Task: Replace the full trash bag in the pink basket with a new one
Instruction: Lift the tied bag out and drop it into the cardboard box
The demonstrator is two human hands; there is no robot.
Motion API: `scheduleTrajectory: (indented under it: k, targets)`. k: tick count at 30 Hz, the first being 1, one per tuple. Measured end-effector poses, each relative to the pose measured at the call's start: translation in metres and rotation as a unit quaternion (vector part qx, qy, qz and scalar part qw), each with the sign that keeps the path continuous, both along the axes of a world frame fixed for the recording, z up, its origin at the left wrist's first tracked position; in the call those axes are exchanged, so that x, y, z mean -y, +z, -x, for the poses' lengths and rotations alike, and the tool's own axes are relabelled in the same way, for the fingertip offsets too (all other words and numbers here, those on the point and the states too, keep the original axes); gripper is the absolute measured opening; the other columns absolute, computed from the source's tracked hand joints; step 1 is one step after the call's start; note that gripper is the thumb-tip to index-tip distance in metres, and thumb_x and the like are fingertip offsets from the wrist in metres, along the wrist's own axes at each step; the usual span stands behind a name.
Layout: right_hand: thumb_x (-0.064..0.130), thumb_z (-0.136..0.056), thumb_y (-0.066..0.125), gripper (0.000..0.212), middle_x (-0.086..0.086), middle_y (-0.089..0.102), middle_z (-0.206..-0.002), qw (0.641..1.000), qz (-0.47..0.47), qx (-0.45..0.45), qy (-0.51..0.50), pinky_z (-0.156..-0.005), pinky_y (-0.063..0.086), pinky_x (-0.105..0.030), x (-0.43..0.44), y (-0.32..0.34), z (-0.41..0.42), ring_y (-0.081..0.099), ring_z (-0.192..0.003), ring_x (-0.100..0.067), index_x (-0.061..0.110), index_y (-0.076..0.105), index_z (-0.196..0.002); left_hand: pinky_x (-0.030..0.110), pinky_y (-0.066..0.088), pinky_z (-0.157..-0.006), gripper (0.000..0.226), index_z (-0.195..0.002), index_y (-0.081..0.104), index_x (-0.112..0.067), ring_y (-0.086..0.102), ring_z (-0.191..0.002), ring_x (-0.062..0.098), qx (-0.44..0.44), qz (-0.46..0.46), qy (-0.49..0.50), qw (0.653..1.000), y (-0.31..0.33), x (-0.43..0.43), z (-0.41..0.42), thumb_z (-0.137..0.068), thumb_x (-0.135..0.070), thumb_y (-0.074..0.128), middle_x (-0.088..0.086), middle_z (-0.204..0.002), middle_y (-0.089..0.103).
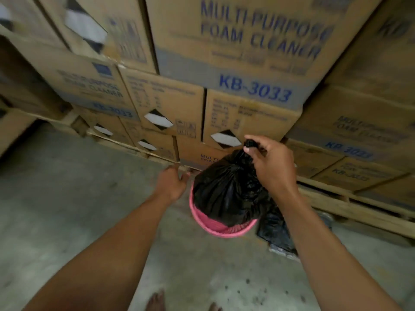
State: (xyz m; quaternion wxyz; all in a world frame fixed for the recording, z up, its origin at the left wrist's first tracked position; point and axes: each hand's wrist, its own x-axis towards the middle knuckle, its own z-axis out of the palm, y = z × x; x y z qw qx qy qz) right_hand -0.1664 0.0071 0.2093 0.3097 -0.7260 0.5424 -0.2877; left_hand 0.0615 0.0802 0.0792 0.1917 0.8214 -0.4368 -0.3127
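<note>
Both forearms fill the near field, reaching forward and down over the concrete floor [67,198]; toes show at the bottom edge. Our right hand [270,163] is raised, wrist bent, palm facing down and inward, thumb and fingers [248,149] pinched shut on the twisted neck of the full trash bag [226,194]. Neck sits directly under the fingers; the bag hangs below it, long axis close to vertical, leaning slightly away from us at the top.

Bag position: bulk bulges above the rim of the pink basket [215,228], bottom inside it. We judge it partly lifted, not yet clear; whether it bears any weight on the basket we cannot tell.

Our left hand [174,182] is lower and to the left, at the basket's far-left rim. Fingers loosely curled, slightly apart; frame is blurred there, so contact with the rim cannot be confirmed. Nothing visibly held.

Key relation: lift path is straight up along the bag's axis. Right hand has the neck; left is nearer the rim, so it is placed to steady the basket.

Stacked cartons [235,52] on a wooden pallet [359,209] stand just behind the basket. Dark plastic [277,234] lies on the floor just right of it, possibly the new bag; uncertain.
</note>
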Motion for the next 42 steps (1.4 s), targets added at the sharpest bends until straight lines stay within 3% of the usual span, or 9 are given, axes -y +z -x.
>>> scheduleTrajectory:
  k: [5,10,15,20,27,32,36,39,42]
  targets:
    - [0.019,-0.098,0.064,0.027,0.005,0.075,-0.113,0.995,0.025,-0.072,0.059,-0.072,0.039,-0.008,-0.012,0.136,-0.04,0.066,-0.102,-0.007,0.024,0.072,-0.123,0.039,0.047,-0.097,0.057,-0.141,0.048,-0.008,0.056,-0.123,0.037,0.059,-0.032,0.011,0.998,0.15,-0.047,-0.037,-0.095,-0.04,0.055,0.019,-0.137,0.058]
    - [0.023,-0.099,0.062,0.029,0.002,0.076,-0.112,0.991,0.04,-0.089,0.096,-0.08,0.056,-0.029,-0.021,0.212,-0.097,0.071,-0.098,-0.015,0.024,0.069,-0.127,0.039,0.048,-0.1,0.061,-0.136,0.053,-0.008,0.056,-0.124,0.034,0.085,-0.039,0.051,0.994,0.244,-0.094,-0.091,-0.091,-0.049,0.056,0.016,-0.137,0.059]
    - [0.021,-0.099,0.063,0.026,0.0,0.075,-0.113,0.992,0.049,-0.054,0.104,-0.083,0.056,-0.031,-0.04,0.25,-0.169,0.07,-0.1,-0.018,0.023,0.07,-0.124,0.041,0.049,-0.099,0.069,-0.138,0.051,-0.009,0.056,-0.123,0.034,0.128,-0.046,0.095,0.986,0.3,-0.143,-0.16,-0.089,-0.057,0.055,0.015,-0.136,0.06]
    - [0.022,-0.099,0.063,0.025,0.003,0.075,-0.104,0.988,0.063,-0.028,0.138,-0.055,0.048,-0.024,-0.069,0.272,-0.266,0.06,-0.067,-0.006,0.024,0.071,-0.123,0.04,0.046,-0.104,0.077,-0.143,0.048,-0.012,0.053,-0.129,0.031,0.145,-0.029,0.16,0.976,0.324,-0.193,-0.238,-0.086,-0.063,0.056,0.013,-0.141,0.056]
    - [0.019,-0.096,0.068,0.025,0.0,0.076,-0.109,0.986,0.049,0.027,0.154,-0.082,0.059,-0.032,-0.109,0.288,-0.419,0.071,-0.091,-0.017,0.021,0.073,-0.121,0.041,0.051,-0.094,0.077,-0.134,0.054,-0.008,0.059,-0.116,0.032,0.156,-0.017,0.184,0.97,0.343,-0.249,-0.372,-0.084,-0.067,0.054,0.015,-0.129,0.063]
    - [0.02,-0.097,0.066,0.026,-0.001,0.075,-0.11,0.983,0.036,0.03,0.179,-0.078,0.056,-0.03,-0.126,0.292,-0.534,0.07,-0.093,-0.02,0.02,0.071,-0.122,0.038,0.046,-0.103,0.083,-0.143,0.048,-0.009,0.053,-0.128,0.029,0.17,-0.012,0.195,0.966,0.355,-0.279,-0.471,-0.083,-0.065,0.057,0.011,-0.141,0.056]
    - [0.021,-0.097,0.066,0.027,-0.001,0.074,-0.109,0.977,0.036,0.027,0.21,-0.066,0.055,-0.027,-0.133,0.288,-0.623,0.066,-0.074,-0.011,0.022,0.07,-0.124,0.04,0.05,-0.099,0.081,-0.144,0.048,-0.012,0.057,-0.122,0.029,0.18,-0.007,0.21,0.961,0.352,-0.292,-0.547,-0.082,-0.064,0.057,0.011,-0.135,0.06]
    - [0.022,-0.097,0.066,0.027,-0.001,0.073,-0.111,0.972,0.024,0.036,0.231,-0.072,0.054,-0.028,-0.135,0.277,-0.692,0.067,-0.084,-0.015,0.023,0.07,-0.124,0.039,0.049,-0.099,0.08,-0.145,0.046,-0.012,0.056,-0.124,0.03,0.181,-0.009,0.221,0.958,0.344,-0.297,-0.601,-0.084,-0.062,0.058,0.012,-0.138,0.059]
    - [0.022,-0.097,0.066,0.026,-0.001,0.073,-0.112,0.968,0.01,0.028,0.249,-0.071,0.049,-0.025,-0.134,0.26,-0.762,0.058,-0.078,-0.01,0.024,0.07,-0.122,0.038,0.05,-0.098,0.083,-0.144,0.047,-0.012,0.057,-0.124,0.028,0.175,-0.012,0.241,0.955,0.333,-0.3,-0.663,-0.082,-0.066,0.058,0.011,-0.137,0.06]
